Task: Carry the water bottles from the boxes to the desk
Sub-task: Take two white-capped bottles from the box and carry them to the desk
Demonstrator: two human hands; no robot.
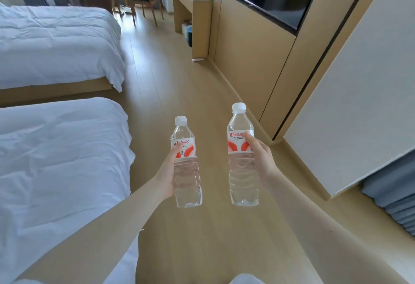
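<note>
Left grip (168,171), right grip (261,158) hold bottles (187,180) (241,171); open floor (179,77) beside beds (56,160).

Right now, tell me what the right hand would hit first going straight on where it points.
Nothing close: the right hand, gripping a bottle, points along open floor. The desk far ahead looks like the first thing in line, though depth is unclear.
</note>
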